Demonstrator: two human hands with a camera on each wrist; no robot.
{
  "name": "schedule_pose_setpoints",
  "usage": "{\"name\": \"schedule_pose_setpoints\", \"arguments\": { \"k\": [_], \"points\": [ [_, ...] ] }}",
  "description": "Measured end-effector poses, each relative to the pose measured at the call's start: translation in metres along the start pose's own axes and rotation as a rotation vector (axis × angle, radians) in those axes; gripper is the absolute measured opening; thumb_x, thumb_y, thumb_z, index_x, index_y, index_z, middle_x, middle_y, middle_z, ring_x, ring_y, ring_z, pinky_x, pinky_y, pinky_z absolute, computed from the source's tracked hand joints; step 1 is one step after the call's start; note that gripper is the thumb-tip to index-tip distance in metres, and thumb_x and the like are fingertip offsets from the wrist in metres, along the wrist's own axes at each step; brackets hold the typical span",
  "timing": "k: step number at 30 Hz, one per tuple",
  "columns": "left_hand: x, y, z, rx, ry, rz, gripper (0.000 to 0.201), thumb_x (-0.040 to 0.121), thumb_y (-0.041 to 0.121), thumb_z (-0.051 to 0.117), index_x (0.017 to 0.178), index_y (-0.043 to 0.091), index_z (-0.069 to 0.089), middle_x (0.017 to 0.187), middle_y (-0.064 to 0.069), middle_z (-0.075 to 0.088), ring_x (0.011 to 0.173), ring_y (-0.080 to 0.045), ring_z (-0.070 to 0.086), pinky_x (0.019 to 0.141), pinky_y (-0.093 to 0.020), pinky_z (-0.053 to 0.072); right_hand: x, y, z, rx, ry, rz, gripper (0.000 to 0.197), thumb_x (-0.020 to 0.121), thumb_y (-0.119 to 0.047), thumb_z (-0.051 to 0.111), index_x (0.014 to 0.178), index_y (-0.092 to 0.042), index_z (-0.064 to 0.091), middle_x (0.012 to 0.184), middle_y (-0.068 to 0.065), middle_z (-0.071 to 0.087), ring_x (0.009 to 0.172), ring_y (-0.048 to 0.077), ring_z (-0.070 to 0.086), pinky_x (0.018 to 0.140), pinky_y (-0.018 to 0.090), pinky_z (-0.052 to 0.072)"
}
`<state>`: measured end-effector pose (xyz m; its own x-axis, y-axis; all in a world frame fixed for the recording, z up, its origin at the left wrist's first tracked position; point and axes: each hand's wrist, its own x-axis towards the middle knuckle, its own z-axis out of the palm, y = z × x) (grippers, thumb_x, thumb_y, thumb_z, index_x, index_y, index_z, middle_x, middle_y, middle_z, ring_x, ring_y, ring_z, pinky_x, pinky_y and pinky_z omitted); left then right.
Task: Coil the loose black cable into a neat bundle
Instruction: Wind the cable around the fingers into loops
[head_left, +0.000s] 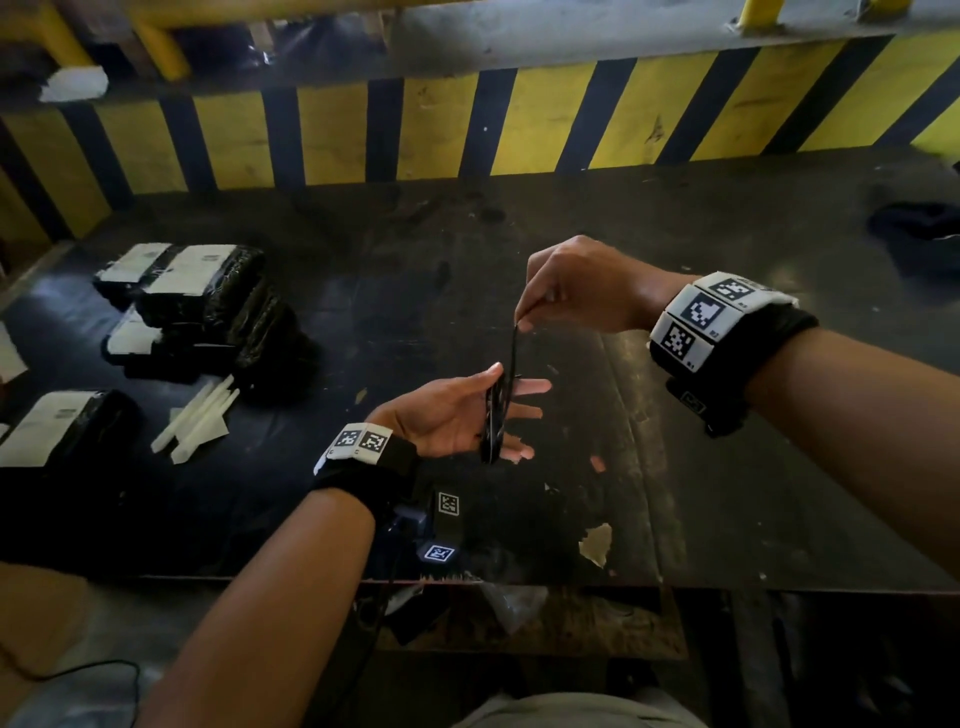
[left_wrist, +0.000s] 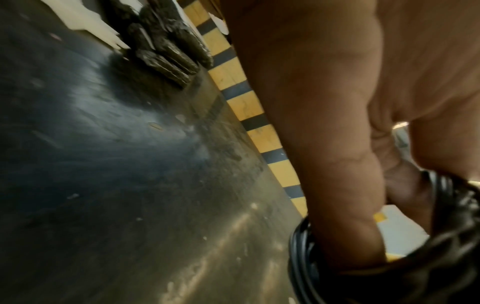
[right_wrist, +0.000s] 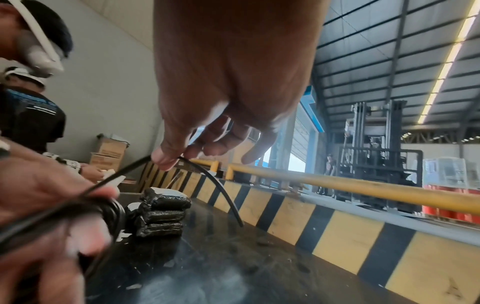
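Dark, scuffed metal bench (head_left: 675, 249) backed by a yellow-and-black striped barrier (head_left: 467, 124) fills the head view, with black plastic-wrapped packets bearing white labels (head_left: 208, 291) stacked at the far left. Above the bench's middle, the left hand (head_left: 457, 415) lies palm up, fingers straight and spread, serving as a former: the thin black cable (head_left: 496, 410) is looped around them in several turns. The right hand (head_left: 566, 291) hovers just above, thumb and forefinger pinching the cable's free run, probably to keep it taut for the next wrap.

From the left wrist, the glossy turns of cable (left_wrist: 306, 251) circle the straight fingers (left_wrist: 337, 185) closely (the bundle looks tight).

From the right wrist, the pinching fingers (right_wrist: 166, 158) grip the cable (right_wrist: 221, 189) near its end; a short tail droops toward the bench without clearly touching it. So little remains loose that the coiling seems nearly finished. People and a forklift (right_wrist: 376, 156) stand beyond the barrier.
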<state>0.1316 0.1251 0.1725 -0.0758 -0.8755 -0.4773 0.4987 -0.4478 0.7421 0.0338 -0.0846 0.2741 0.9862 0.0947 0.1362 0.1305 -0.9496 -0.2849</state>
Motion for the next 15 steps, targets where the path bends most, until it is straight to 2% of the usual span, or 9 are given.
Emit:
{"name": "schedule_pose_setpoints", "arguments": {
  "k": [3,5,8,10,12,15],
  "points": [
    [0.003,-0.007,-0.008,-0.038,0.105,-0.023,0.057,0.1,0.051,0.046,0.147,0.021,0.054,0.159,-0.022,0.036,0.123,-0.047,0.058,0.116,-0.061,0.034,-0.002,-0.01,0.002,0.025,-0.033,-0.058,0.011,0.087,-0.033,0.078,0.096,-0.031,0.083,0.091,-0.01,0.069,0.074,0.001,0.059,0.073,0.033,0.055],
    [0.004,-0.01,-0.009,-0.013,0.125,-0.037,0.057,0.099,0.051,0.047,0.147,0.021,0.054,0.16,-0.021,0.035,0.125,-0.048,0.057,0.117,-0.06,0.034,0.0,-0.018,0.008,0.041,-0.043,-0.089,0.011,0.087,-0.032,0.078,0.096,-0.03,0.084,0.091,-0.01,0.068,0.073,-0.001,0.055,0.073,0.033,0.054],
    [0.005,-0.012,-0.005,0.037,0.091,-0.01,0.055,0.105,0.05,0.036,0.149,0.022,0.051,0.161,-0.019,0.036,0.133,-0.053,0.046,0.116,-0.058,0.036,0.005,-0.015,0.012,-0.004,-0.036,-0.034,0.012,0.088,-0.035,0.076,0.096,-0.031,0.084,0.094,-0.009,0.068,0.079,0.004,0.056,0.078,0.04,0.055],
    [0.005,-0.013,-0.001,0.013,0.068,0.02,0.056,0.105,0.051,0.034,0.149,0.021,0.051,0.159,-0.019,0.039,0.138,-0.057,0.038,0.117,-0.058,0.035,0.005,-0.008,0.013,-0.01,-0.038,0.019,0.012,0.087,-0.035,0.076,0.096,-0.03,0.084,0.093,-0.01,0.068,0.08,0.005,0.056,0.079,0.04,0.055],
    [0.004,-0.011,0.003,-0.018,0.036,0.045,0.057,0.105,0.05,0.033,0.147,0.019,0.053,0.158,-0.019,0.042,0.14,-0.06,0.033,0.119,-0.06,0.03,0.005,-0.001,0.016,0.006,-0.033,0.028,0.012,0.087,-0.032,0.077,0.095,-0.026,0.084,0.092,-0.006,0.071,0.078,0.006,0.056,0.077,0.032,0.053],
    [0.0,-0.005,0.008,-0.038,-0.033,0.081,0.057,0.104,0.05,0.033,0.146,0.017,0.054,0.158,-0.019,0.043,0.14,-0.06,0.033,0.121,-0.063,0.022,0.001,0.011,0.027,0.057,-0.045,0.068,0.012,0.086,-0.028,0.079,0.095,-0.022,0.085,0.089,-0.006,0.075,0.07,0.0,0.058,0.07,0.007,0.04]
  ]
}}
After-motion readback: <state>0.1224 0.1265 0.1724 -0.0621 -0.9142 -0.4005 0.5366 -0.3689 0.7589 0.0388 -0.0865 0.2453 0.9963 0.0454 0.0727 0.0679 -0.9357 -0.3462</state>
